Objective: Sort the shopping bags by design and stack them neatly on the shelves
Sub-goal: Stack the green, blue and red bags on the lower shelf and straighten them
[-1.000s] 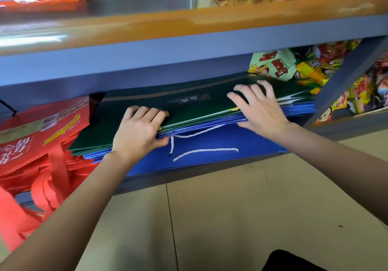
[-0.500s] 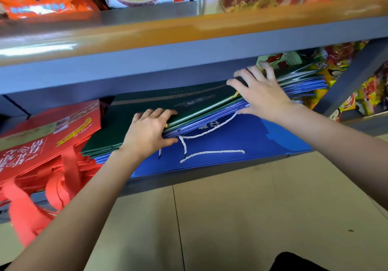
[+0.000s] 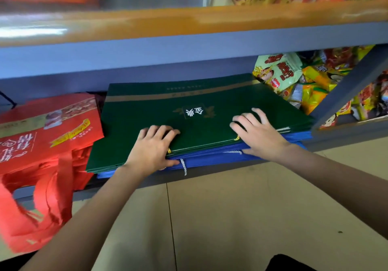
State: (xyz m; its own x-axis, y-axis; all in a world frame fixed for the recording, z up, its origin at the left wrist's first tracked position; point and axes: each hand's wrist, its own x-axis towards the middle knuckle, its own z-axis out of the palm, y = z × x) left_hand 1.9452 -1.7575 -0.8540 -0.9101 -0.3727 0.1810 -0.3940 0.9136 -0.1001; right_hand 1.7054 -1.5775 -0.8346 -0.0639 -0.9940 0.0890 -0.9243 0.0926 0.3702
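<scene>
Shopping bags sit on the low shelf [image 3: 210,172], sorted into colour piles. Nearest: a white rope handle [image 3: 183,166] dangles off the shelf's front edge from the blue bags [image 3: 212,157] at the bottom of the middle stack. Left hand [image 3: 152,150] has fingers flat on the green bags [image 3: 189,123], thumb tucked under the stack's near edge, so it's gripping that edge. Right hand [image 3: 257,135] rests on top with fingers spread; can't tell whether its thumb hooks under. Green on blue looks squared up and well in. Left of it, the red bags [image 3: 46,136] slump, handles hanging over the edge; those likely need tidying. Far right: snack packets [image 3: 294,75]. Judgement: mostly done, with the rope handle and red pile left.
</scene>
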